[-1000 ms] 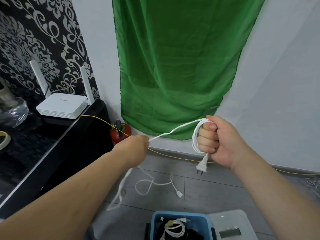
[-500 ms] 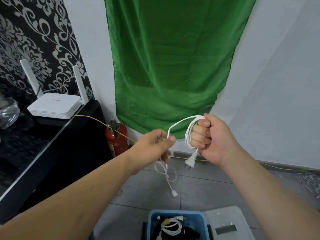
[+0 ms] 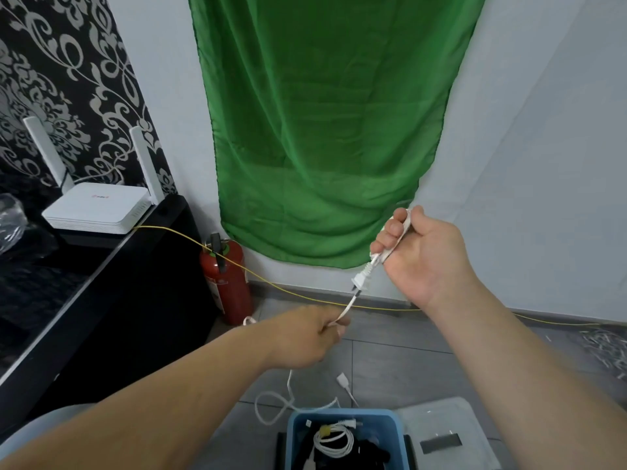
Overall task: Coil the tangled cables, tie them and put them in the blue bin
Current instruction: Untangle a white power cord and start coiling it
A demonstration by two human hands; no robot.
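Note:
My right hand [image 3: 415, 256] grips a few loops of a white power cable [image 3: 349, 305], and its plug [image 3: 360, 279] hangs just below the fist. Lower and to the left, my left hand [image 3: 310, 334] pinches the same cable, which runs taut between both hands. The cable's loose tail [image 3: 274, 403] lies looped on the grey floor, ending in a small white connector [image 3: 342, 379]. The blue bin [image 3: 294, 432] sits at the bottom centre and holds a coiled, tied white cable [image 3: 334, 442] and dark items.
A clear plastic lid [image 3: 451, 432] lies right of the bin. A red fire extinguisher [image 3: 225, 276] stands by the wall under a green cloth [image 3: 322, 130]. A black table [image 3: 101, 283] at left carries a white router [image 3: 98, 206]; a yellow cord [image 3: 271, 283] runs along the floor.
My left hand has dropped down and away from my right hand, drawing the cable taut. My right hand has tilted, and the cable's tail now lies on the floor.

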